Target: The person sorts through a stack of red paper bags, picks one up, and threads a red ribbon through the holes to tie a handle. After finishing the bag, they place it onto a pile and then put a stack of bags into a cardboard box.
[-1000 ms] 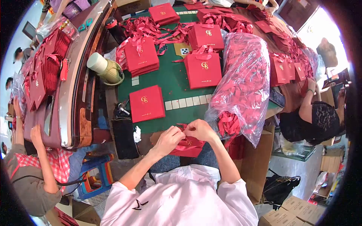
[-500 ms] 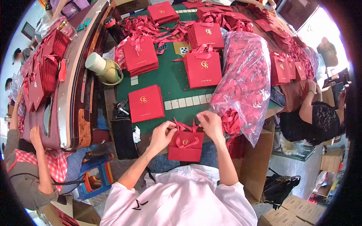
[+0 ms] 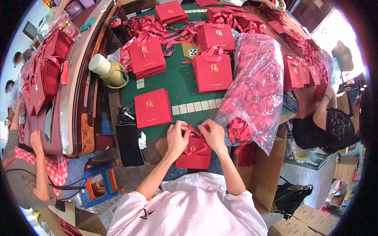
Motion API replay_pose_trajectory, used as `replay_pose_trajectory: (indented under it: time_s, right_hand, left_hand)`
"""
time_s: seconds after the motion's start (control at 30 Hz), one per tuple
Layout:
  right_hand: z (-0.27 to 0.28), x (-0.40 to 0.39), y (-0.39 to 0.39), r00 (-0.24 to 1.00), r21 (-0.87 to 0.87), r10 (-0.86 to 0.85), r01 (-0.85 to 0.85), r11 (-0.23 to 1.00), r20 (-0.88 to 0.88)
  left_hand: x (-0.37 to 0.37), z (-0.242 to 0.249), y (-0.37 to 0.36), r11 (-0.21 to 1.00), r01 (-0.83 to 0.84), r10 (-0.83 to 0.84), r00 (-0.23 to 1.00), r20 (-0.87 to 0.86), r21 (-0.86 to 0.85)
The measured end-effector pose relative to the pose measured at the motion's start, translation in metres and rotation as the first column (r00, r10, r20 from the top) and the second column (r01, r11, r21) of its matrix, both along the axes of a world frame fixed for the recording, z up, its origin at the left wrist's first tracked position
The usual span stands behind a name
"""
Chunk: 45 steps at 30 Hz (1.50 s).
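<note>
A small red paper gift bag (image 3: 193, 160) with a gold logo rests at the table's near edge, in front of my lap. Its red ribbon (image 3: 191, 130) rises from the top edge between my hands. Thumb and fingertips of my left hand (image 3: 177, 138) pinch the ribbon on the left side. On the other side, my right hand (image 3: 214, 136) is closed on the ribbon too, its fingertips close to the left ones. A flat stack of red bags (image 3: 152, 108) lies beyond my left hand.
A clear plastic sack (image 3: 256, 78) full of red ribbon leans at the right. More stacked bags (image 3: 214, 72) and a green-and-cream flask (image 3: 108, 70) stand on the green table (image 3: 181, 90). An open carton (image 3: 268, 177) is by my right side; other people sit nearby.
My hands have come closer together above the bag. The right one moved left and slightly down, the left one slightly right, drawing the ribbon ends together.
</note>
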State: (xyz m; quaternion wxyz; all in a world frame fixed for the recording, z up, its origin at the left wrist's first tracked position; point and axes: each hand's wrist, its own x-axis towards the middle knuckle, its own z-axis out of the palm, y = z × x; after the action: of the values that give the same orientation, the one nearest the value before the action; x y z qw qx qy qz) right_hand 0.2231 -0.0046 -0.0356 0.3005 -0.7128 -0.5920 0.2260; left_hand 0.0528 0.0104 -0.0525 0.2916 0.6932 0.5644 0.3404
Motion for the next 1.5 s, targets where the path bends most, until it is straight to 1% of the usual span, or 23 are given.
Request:
replay_pose_trajectory:
  time_s: [0.07, 0.1, 0.17, 0.33, 0.4, 0.53, 0.6, 0.7, 0.73, 0.77, 0.8, 0.83, 0.87, 0.93, 0.97, 1.03, 1.07, 1.13, 1.27, 1.33, 1.4, 1.47, 1.5]
  right_hand:
    - [0.022, -0.001, -0.003, 0.904, -0.158, -0.026, -0.047, 0.986, -0.428]
    - [0.018, -0.001, -0.004, 0.903, -0.161, -0.029, -0.045, 0.986, -0.428]
    - [0.008, -0.002, -0.005, 0.830, -0.133, 0.003, -0.093, 0.987, -0.557]
    - [0.006, -0.008, -0.005, 0.821, -0.129, -0.002, -0.088, 0.988, -0.571]
    - [0.005, -0.008, -0.005, 0.831, -0.123, 0.002, -0.085, 0.989, -0.556]
    - [-0.001, -0.008, -0.006, 0.807, -0.133, -0.012, -0.082, 0.988, -0.590]
    - [-0.002, -0.007, -0.005, 0.792, -0.136, -0.013, -0.089, 0.987, -0.611]
    - [0.005, -0.006, -0.007, 0.802, -0.146, 0.000, -0.109, 0.983, -0.597]
    - [0.007, -0.006, -0.008, 0.757, -0.116, -0.022, -0.071, 0.991, -0.653]
    - [0.009, -0.005, -0.008, 0.707, -0.089, -0.041, -0.031, 0.996, -0.706]
    - [0.010, -0.001, -0.008, 0.708, -0.088, -0.039, -0.032, 0.996, -0.706]
    - [0.012, 0.007, -0.008, 0.690, -0.097, -0.048, -0.033, 0.995, -0.722]
    - [0.013, 0.011, -0.008, 0.672, -0.108, -0.059, -0.032, 0.994, -0.739]
    - [0.014, 0.012, -0.008, 0.624, -0.085, -0.060, -0.010, 0.996, -0.779]
    - [0.015, 0.013, -0.007, 0.625, -0.092, -0.077, 0.009, 0.996, -0.777]
    - [0.013, 0.012, -0.004, 0.616, -0.087, -0.093, 0.040, 0.995, -0.783]
    - [0.013, 0.012, -0.004, 0.616, -0.083, -0.090, 0.039, 0.996, -0.782]
    - [0.017, 0.008, -0.003, 0.673, -0.087, -0.103, 0.058, 0.995, -0.732]
    - [0.016, 0.012, 0.007, 0.650, -0.043, -0.129, 0.147, 0.988, -0.749]
    - [0.020, 0.021, 0.016, 0.755, 0.024, -0.156, 0.221, 0.975, -0.637]
    - [0.021, 0.015, 0.017, 0.736, 0.023, -0.161, 0.234, 0.972, -0.657]
    - [0.018, 0.010, 0.016, 0.755, 0.050, -0.162, 0.249, 0.967, -0.635]
    - [0.020, 0.008, 0.017, 0.748, 0.075, -0.131, 0.235, 0.969, -0.651]
  left_hand:
    - [0.003, 0.009, -0.003, 0.999, -0.005, 0.008, 0.998, 0.055, -0.044]
    - [0.004, 0.013, -0.004, 0.996, -0.010, 0.019, 0.994, 0.108, -0.086]
    - [0.004, 0.015, -0.005, 0.993, 0.013, 0.003, 0.991, 0.137, -0.116]
    - [0.001, 0.012, -0.004, 0.989, 0.069, -0.048, 0.987, 0.155, -0.131]
    - [0.002, 0.012, -0.005, 0.995, 0.075, -0.070, 0.994, 0.081, -0.072]
    - [0.004, 0.018, -0.009, 0.993, 0.068, -0.062, 0.996, 0.067, -0.096]
    - [0.005, 0.024, -0.009, 0.996, 0.078, -0.076, 0.996, 0.043, -0.038]
    - [0.002, 0.034, -0.011, 0.992, 0.100, -0.102, 0.994, -0.026, -0.073]
    - [0.001, 0.035, -0.011, 0.993, 0.099, -0.101, 0.995, -0.026, -0.071]
    - [-0.002, 0.035, -0.013, 0.997, 0.074, -0.076, 0.996, 0.054, 0.035]
    - [-0.005, 0.035, -0.015, 0.989, 0.040, -0.060, 0.989, 0.136, 0.140]
    - [-0.014, 0.030, -0.018, 0.987, 0.064, -0.087, 0.984, 0.158, 0.144]
    - [-0.020, 0.026, -0.025, 0.998, 0.069, -0.067, 0.972, 0.224, -0.004]
    - [-0.031, 0.009, -0.037, 0.945, 0.135, 0.061, 0.822, 0.567, -0.298]
    - [-0.035, 0.005, -0.038, 0.946, 0.135, 0.059, 0.822, 0.567, -0.295]
    - [-0.039, 0.012, -0.039, 0.948, 0.293, -0.204, 0.862, 0.463, -0.127]
    - [-0.041, 0.016, -0.042, 0.948, 0.292, -0.205, 0.862, 0.463, -0.124]
    - [-0.042, 0.028, -0.047, 0.912, 0.313, -0.206, 0.909, 0.361, -0.267]
    - [-0.051, 0.047, -0.059, 0.883, 0.326, -0.197, 0.910, 0.364, -0.337]
    - [-0.057, 0.054, -0.068, 0.887, 0.336, -0.211, 0.906, 0.368, -0.317]
    - [-0.061, 0.064, -0.073, 0.890, 0.345, -0.226, 0.902, 0.368, -0.299]
    - [-0.062, 0.076, -0.074, 0.863, 0.297, -0.175, 0.935, 0.310, -0.408]
    - [-0.064, 0.077, -0.074, 0.869, 0.291, -0.171, 0.936, 0.308, -0.401]
